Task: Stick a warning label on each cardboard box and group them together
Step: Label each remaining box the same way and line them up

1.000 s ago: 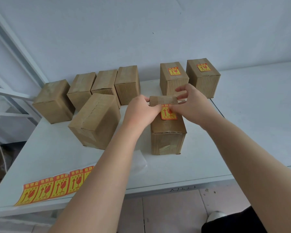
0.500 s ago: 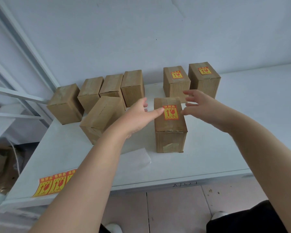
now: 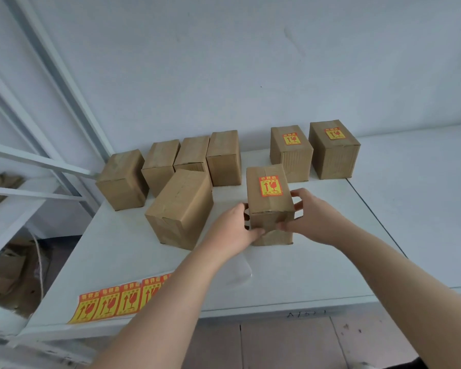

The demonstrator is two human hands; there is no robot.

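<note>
A cardboard box (image 3: 267, 209) with a red and yellow warning label (image 3: 270, 185) on top stands near the middle of the white table (image 3: 317, 267). My left hand (image 3: 236, 227) grips its left near edge and my right hand (image 3: 308, 217) grips its right side. Two labelled boxes (image 3: 290, 153) (image 3: 334, 150) stand side by side at the back right. Several unlabelled boxes (image 3: 192, 155) line the back left, with one more (image 3: 180, 209) tilted in front of them. A strip of warning labels (image 3: 109, 302) lies at the front left edge, partly hidden by my left forearm.
A clear backing film (image 3: 240, 272) lies on the table under my left forearm. A white shelf frame (image 3: 37, 166) stands left of the table, with cardboard scraps (image 3: 8, 272) below it. A second table surface (image 3: 423, 198) adjoins on the right.
Both hands left the box top, where they pressed the label, and came down onto the box's sides, closing on it. The view has shifted, showing more of the label strip.
</note>
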